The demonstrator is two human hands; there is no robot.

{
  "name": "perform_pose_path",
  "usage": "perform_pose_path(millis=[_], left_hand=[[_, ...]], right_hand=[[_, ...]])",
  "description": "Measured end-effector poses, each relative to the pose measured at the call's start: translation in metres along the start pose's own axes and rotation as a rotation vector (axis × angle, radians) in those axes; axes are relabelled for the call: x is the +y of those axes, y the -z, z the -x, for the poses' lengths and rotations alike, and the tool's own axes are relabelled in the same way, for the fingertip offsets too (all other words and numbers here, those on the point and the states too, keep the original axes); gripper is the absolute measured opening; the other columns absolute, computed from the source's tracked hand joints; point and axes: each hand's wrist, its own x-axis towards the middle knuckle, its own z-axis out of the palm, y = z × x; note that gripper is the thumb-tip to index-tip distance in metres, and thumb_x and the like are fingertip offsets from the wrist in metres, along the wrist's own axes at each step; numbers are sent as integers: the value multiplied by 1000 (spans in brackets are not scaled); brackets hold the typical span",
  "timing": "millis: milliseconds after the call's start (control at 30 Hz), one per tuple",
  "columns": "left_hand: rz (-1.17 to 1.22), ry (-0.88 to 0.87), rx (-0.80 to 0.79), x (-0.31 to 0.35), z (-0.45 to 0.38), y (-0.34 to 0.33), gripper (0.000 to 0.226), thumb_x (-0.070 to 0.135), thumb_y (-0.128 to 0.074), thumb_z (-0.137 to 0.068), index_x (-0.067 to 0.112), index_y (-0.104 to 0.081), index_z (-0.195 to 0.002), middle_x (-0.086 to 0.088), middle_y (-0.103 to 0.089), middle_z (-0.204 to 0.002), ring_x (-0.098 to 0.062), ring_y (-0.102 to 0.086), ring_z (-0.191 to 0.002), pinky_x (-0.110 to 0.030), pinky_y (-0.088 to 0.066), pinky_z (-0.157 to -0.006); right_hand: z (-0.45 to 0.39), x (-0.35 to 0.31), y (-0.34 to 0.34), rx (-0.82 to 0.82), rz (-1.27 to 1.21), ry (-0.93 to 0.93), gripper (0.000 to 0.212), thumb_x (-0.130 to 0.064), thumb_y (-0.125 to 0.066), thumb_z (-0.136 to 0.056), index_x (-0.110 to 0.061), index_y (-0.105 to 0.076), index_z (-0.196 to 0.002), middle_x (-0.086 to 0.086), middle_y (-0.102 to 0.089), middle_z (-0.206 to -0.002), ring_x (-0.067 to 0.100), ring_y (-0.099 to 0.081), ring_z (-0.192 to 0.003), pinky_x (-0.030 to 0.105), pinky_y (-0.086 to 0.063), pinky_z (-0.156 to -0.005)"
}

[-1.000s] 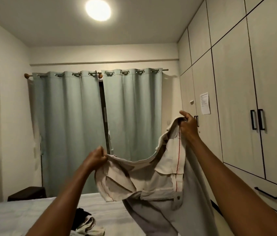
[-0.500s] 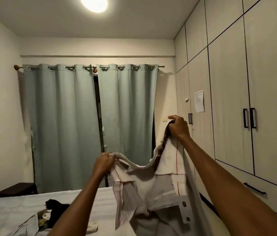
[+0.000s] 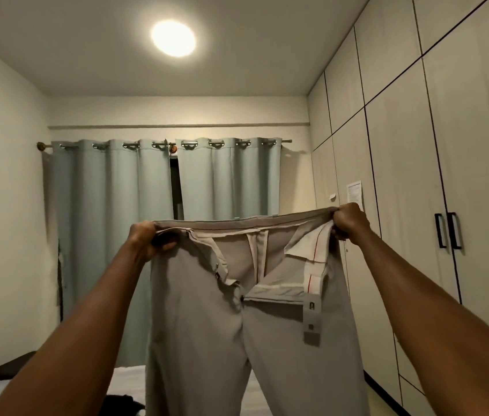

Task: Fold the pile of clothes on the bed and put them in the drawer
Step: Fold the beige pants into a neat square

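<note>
- Both hands, left [image 3: 144,238] and right [image 3: 350,222], grip the trousers [image 3: 237,340] waistband, stretched above the bed [image 3: 123,382].
- Unfolded yet; folding and drawer remain.

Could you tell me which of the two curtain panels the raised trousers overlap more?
The left curtain panel: the trousers hide its lower right part down to the bed, while the right panel is only cut off along its bottom by the waistband.

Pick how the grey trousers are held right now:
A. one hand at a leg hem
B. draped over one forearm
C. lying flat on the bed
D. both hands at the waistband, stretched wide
D: the left hand and right hand each grip an end of the grey trousers at the waistband, pulled taut between them.
</note>
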Motion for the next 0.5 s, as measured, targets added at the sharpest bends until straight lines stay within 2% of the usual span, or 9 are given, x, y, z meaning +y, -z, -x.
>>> perform_pose_path(millis=[33,100,133,167,233,300,367,433,500], left_hand=[[7,-22,3,5,0,-3,38,3,-33,-93,-3,-66,-110,-24,-67,-102,-32,-64,-75,-35,-54,-46],[49,-61,20,13,-2,-5,41,8,-35,-88,1,-70,-108,-20,-69,-100,-32,-64,-80,-37,-55,-57],[84,-95,21,19,-1,-6,40,9,-38,-85,3,-71,-106,-19,-69,-98,-32,-64,-84,-38,-55,-62],[114,-130,7,27,1,-7,38,10,-41,-80,3,-71,-104,-17,-68,-97,-32,-63,-88,-38,-52,-66],[151,-232,-69,47,2,-11,43,7,-48,-69,3,-68,-107,-14,-64,-96,-30,-59,-90,-35,-47,-68],[98,-423,-85,70,5,-22,44,0,-48,-68,9,-65,-109,-8,-63,-93,-24,-55,-83,-30,-43,-61],[-48,-626,35,87,8,-33,41,-1,-55,-80,13,-60,-117,-3,-65,-102,-21,-58,-89,-32,-52,-72],[-171,-735,161,100,18,-41,38,13,-64,-91,13,-52,-127,-4,-61,-116,-19,-58,-101,-33,-50,-88],[-330,-788,266,113,25,-43,35,33,-65,-94,12,-56,-121,-9,-64,-116,-27,-60,-106,-38,-49,-88]], right_hand=[[-5,-8,2,-15,-190,-49,19,-13,-48,-88,-5,-64,-92,17,-71,-94,34,-70,-79,49,-62,-72],[-2,-28,10,-63,-565,-86,15,-13,-51,-93,-8,-61,-103,10,-65,-103,23,-65,-79,36,-63,-64],[2,-42,16,-78,-717,-75,20,-11,-51,-96,-9,-59,-115,7,-60,-107,19,-63,-81,30,-61,-61],[2,-53,21,-86,-838,-46,30,-9,-50,-98,-7,-57,-128,7,-57,-112,19,-61,-87,28,-59,-64],[0,-77,32,-77,-961,66,42,-1,-47,-96,-6,-53,-137,6,-55,-123,20,-59,-101,26,-55,-71],[2,-103,40,-44,-949,191,52,8,-45,-88,-12,-57,-135,10,-58,-129,23,-61,-104,20,-53,-69],[5,-128,43,66,-871,320,51,9,-50,-88,-16,-60,-132,8,-60,-131,23,-59,-115,17,-53,-79],[13,-148,48,208,-735,451,42,-1,-61,-91,-19,-61,-129,4,-64,-127,18,-59,-116,20,-49,-89],[17,-163,51,331,-529,504,32,-16,-64,-93,-18,-62,-126,4,-67,-120,17,-61,-107,25,-45,-85]])
